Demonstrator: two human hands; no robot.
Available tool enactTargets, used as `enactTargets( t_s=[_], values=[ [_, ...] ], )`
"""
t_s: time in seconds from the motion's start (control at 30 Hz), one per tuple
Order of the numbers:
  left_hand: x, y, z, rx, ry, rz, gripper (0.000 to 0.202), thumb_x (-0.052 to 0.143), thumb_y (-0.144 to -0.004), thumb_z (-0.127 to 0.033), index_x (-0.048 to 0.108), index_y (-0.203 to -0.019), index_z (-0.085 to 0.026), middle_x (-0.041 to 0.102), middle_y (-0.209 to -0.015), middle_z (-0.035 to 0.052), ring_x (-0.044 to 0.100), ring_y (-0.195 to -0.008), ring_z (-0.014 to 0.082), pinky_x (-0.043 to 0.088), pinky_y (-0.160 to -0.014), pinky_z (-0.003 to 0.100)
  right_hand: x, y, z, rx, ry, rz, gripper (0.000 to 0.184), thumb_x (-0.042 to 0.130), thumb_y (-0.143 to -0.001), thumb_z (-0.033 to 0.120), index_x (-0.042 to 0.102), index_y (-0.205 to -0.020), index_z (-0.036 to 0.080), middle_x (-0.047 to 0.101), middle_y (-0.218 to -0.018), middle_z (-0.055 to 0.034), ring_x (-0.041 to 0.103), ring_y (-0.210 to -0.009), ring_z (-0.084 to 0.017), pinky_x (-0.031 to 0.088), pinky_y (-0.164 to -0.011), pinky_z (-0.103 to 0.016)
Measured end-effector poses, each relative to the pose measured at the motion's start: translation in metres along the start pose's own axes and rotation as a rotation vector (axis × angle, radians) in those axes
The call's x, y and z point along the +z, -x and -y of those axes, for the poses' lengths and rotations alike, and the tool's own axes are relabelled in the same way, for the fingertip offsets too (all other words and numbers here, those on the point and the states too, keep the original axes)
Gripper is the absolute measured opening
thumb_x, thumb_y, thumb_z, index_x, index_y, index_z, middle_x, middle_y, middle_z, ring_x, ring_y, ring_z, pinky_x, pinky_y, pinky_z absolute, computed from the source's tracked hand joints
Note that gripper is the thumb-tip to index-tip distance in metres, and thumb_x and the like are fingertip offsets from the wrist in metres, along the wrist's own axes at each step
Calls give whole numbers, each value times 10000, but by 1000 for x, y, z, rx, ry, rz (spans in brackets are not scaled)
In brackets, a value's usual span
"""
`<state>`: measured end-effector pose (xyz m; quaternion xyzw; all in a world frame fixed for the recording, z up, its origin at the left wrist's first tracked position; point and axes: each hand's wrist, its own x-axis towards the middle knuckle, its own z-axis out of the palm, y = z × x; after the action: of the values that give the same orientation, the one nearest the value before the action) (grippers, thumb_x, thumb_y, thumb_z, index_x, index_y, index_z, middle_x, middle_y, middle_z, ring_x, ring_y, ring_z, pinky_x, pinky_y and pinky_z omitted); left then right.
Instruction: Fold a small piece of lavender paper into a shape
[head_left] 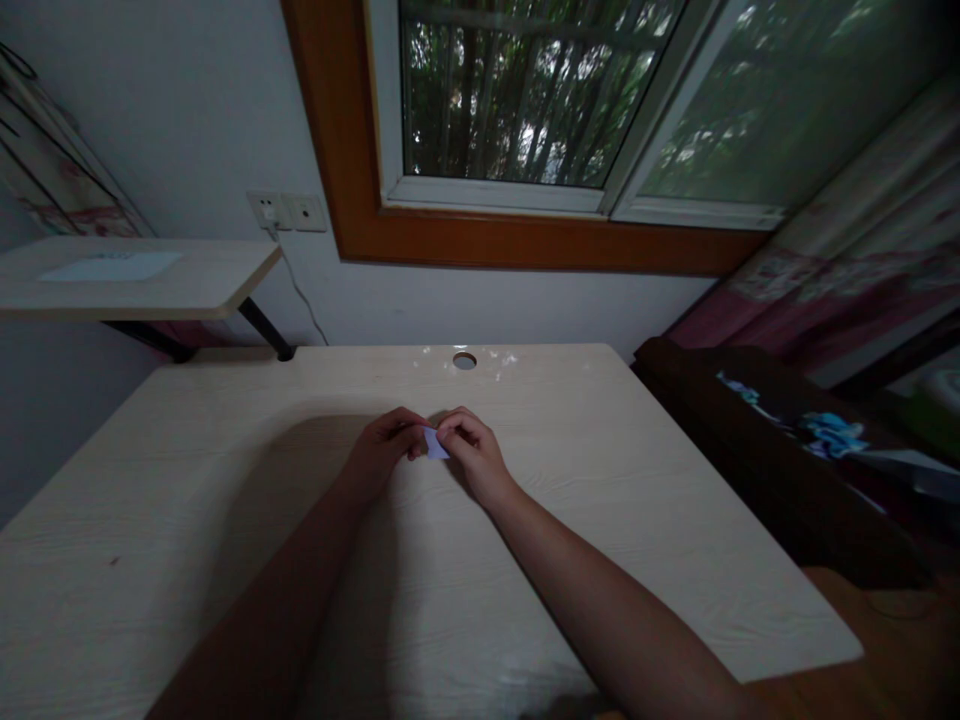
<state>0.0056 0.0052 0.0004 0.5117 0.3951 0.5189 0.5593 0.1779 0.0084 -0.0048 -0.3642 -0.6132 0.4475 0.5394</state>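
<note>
Pinching a lilac slip (435,445) toward the desk's far edge (547,350), left hand (381,450) and right hand (480,460) could crease it — through uneven pressure.

Left grip (388,447) beside right grip (474,452), both pinched

Window (517,90) w/ brown frame (525,246) behind desk (630,460), wall sockets (286,211) w/ cable (304,298) to its L, curtain (840,260) R.
</note>
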Motion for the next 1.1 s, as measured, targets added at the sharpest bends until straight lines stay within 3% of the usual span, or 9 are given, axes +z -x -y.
enactTargets(
  t_s=[0.67, 0.87, 1.1],
  values=[
    [2, -2, -1, -11, 64, -71, 144, 735, -778, -313, 696, -804, -177, 579, -597, -28, 489, -567, 95, 368, -554, 219, 1, 0, 0, 5, 8, -45, 116, 647, -854, 330, 692, -825, 227, 634, -879, -34, 590, -834, -190, 474, -762, -320],
    [2, -4, -2, -14, 147, -136, 140, 755, -746, -296, 718, -803, -174, 591, -629, -19, 497, -575, 91, 386, -552, 217, 5, 0, -5, 134, -168, -96, 219, 658, -852, 403, 651, -995, 237, 656, -869, -20, 596, -770, -169, 504, -712, -302],
    [0, -7, -3, -12, 222, -236, 147, 781, -718, -295, 721, -782, -178, 582, -616, -27, 505, -573, 80, 400, -540, 199, 10, -2, -4, 178, -302, -63, 296, 758, -766, 369, 634, -1005, 245, 637, -848, 10, 586, -659, -124, 506, -643, -277]
  ],
)
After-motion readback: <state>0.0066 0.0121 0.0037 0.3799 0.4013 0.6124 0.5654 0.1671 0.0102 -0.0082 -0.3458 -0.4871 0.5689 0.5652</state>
